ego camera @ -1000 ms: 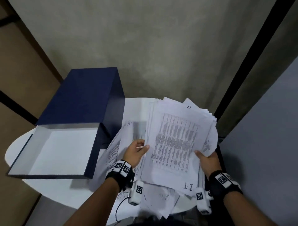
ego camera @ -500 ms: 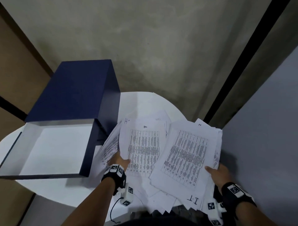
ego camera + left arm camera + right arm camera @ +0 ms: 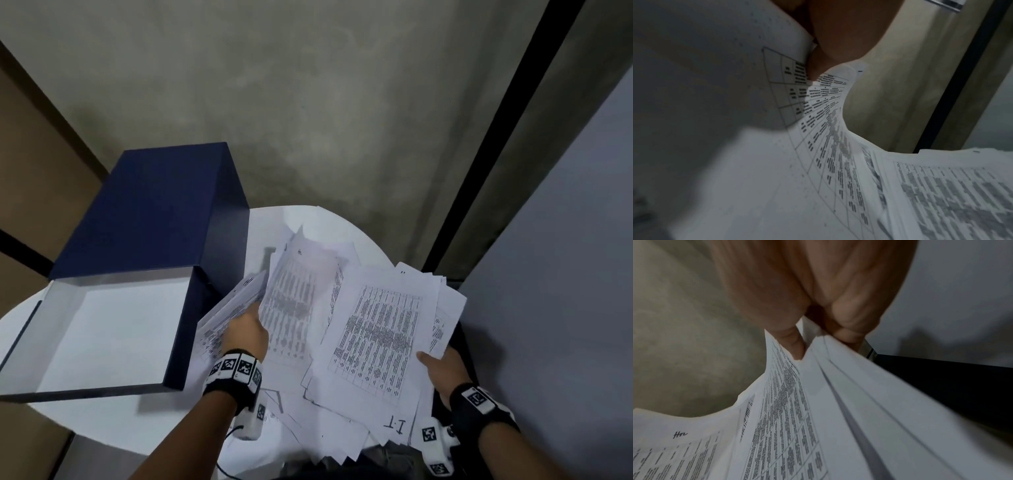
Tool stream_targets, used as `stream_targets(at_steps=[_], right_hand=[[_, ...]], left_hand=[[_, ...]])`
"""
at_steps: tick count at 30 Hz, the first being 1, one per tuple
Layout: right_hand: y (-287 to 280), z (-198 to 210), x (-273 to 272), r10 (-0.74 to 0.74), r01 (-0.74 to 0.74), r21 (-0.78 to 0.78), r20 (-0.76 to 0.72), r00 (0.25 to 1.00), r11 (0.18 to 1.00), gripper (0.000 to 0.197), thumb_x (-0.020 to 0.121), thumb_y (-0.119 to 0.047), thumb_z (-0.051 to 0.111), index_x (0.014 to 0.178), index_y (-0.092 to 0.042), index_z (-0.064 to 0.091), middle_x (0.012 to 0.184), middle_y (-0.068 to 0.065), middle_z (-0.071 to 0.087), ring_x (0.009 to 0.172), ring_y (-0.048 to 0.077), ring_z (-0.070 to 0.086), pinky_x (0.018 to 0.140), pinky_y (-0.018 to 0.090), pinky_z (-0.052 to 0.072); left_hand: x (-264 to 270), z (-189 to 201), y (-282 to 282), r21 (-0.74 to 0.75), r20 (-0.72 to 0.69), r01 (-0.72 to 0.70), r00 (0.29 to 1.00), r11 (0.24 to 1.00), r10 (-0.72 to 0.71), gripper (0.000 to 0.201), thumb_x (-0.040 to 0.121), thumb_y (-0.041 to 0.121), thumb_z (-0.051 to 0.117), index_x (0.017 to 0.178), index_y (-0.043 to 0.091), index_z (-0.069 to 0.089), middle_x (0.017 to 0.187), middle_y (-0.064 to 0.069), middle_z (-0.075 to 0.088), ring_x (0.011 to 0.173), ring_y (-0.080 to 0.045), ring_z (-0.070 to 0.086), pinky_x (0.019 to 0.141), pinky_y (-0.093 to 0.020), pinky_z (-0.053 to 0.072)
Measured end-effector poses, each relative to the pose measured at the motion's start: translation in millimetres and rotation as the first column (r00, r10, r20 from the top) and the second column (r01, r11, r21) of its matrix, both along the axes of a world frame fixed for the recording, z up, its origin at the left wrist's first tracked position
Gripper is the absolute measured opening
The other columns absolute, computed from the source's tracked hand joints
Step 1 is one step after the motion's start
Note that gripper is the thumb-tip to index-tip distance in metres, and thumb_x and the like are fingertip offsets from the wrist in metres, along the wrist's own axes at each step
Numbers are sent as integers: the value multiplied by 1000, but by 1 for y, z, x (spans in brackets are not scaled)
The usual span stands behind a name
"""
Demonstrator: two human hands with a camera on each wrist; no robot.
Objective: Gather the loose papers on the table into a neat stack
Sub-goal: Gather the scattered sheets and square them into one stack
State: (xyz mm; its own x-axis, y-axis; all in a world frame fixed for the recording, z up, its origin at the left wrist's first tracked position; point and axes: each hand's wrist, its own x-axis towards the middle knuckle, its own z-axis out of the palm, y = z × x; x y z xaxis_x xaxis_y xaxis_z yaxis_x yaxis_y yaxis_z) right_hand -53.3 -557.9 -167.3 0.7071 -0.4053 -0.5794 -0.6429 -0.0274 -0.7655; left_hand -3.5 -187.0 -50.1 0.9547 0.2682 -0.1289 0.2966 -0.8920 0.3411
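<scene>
Printed white papers lie in a loose heap over the right half of the round white table (image 3: 102,428). My right hand (image 3: 442,370) pinches a thick bundle of papers (image 3: 380,339) at its right edge, thumb on top; the right wrist view shows the thumb (image 3: 791,340) and fingers clamped on the bundle (image 3: 838,402). My left hand (image 3: 246,335) grips a second batch of sheets (image 3: 291,294) that curl upward beside the box. In the left wrist view a fingertip (image 3: 816,69) presses into a bent sheet (image 3: 818,129). More sheets (image 3: 325,431) hang over the table's near edge.
An open dark blue box (image 3: 150,219) with a white inside (image 3: 102,332) fills the table's left half, right against the papers. A grey partition (image 3: 565,274) stands close on the right, with a black vertical strip (image 3: 486,137) behind. Beyond the table is concrete floor.
The single held stack has split: my right hand drew its bundle right and toward me, while my left hand went down among the lower sheets and now lifts them, curling, beside the box.
</scene>
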Motion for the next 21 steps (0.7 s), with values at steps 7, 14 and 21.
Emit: stream_targets(at_steps=[7,14,21], right_hand=[[-5,-24,10,51,-52,-34,-39,998,998,59,90,-23,68,144,-12,48,143,8,58,129,33,56,111,55,43],[-6,-46,14,92,-92,77,-5,996,993,84,76,-40,84,145,-13,45,146,8,55,131,32,55,112,56,41],[20,42,1,-71,136,445,-160,985,885,51,88,-68,50,83,-19,61,67,3,65,68,22,60,69,37,50]], left_hand=[[3,45,10,-14,169,-18,985,1000,20,50,81,-4,38,114,25,61,94,-11,67,78,-36,62,61,-36,48],[32,68,7,-573,176,-97,955,814,238,18,92,13,51,106,12,62,95,-8,65,87,-30,61,74,-31,47],[6,2,-47,-602,-260,-110,963,791,-64,37,90,31,61,123,17,52,115,7,58,102,-17,57,88,-32,46]])
